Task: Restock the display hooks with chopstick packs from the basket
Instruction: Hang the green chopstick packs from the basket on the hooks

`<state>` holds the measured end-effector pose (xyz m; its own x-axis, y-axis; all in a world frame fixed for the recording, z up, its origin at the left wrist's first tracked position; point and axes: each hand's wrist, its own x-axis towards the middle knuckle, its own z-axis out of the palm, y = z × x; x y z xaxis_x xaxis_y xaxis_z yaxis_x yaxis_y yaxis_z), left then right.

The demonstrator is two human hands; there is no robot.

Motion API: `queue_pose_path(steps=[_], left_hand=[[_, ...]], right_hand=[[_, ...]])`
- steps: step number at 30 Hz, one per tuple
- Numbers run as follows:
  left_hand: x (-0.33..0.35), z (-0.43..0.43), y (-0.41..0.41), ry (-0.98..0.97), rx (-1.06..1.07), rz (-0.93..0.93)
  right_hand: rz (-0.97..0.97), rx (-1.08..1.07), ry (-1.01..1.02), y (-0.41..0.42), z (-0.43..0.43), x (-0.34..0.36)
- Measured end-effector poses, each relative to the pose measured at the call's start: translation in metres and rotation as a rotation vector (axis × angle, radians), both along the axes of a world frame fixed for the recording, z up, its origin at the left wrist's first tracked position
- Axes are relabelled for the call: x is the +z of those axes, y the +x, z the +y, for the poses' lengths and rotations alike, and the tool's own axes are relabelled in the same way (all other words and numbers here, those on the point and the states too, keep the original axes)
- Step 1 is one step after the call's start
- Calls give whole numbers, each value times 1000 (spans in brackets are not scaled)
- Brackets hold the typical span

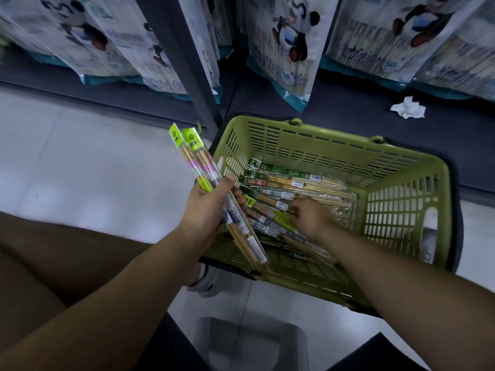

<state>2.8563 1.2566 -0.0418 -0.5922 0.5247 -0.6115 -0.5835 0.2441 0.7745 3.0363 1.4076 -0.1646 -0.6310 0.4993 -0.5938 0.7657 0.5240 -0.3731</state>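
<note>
A bundle (203, 167) of chopstick packs is gripped in the left hand (209, 207), tilted over the left rim of the green basket (334, 135). A pile (294, 183) of packs lies inside the basket. The right hand (310, 218) touches the pile with bent fingers; whether it grips one I cannot tell. The basket stands on the floor (80, 156).
</note>
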Motion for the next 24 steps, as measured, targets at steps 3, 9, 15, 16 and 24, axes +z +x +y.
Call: queue_pose_path(steps=[3,9,15,16,24], left_hand=[[1,1,2,2,-2,16],[4,-5,1,-8,7,-19],[5,-9,-1,24,-7,-47],[5,-10,-1,25,-8,-45],[6,-12,-1,17,-15,-36]], right_hand=[[1,-1,40,-6,-3,-6],[23,-38,-158,-9,-7,-7],[36,-19,-146,-10,-11,-5],[45,-10,-141,-10,-12,-4],[23,110,-24,-14,-22,2]])
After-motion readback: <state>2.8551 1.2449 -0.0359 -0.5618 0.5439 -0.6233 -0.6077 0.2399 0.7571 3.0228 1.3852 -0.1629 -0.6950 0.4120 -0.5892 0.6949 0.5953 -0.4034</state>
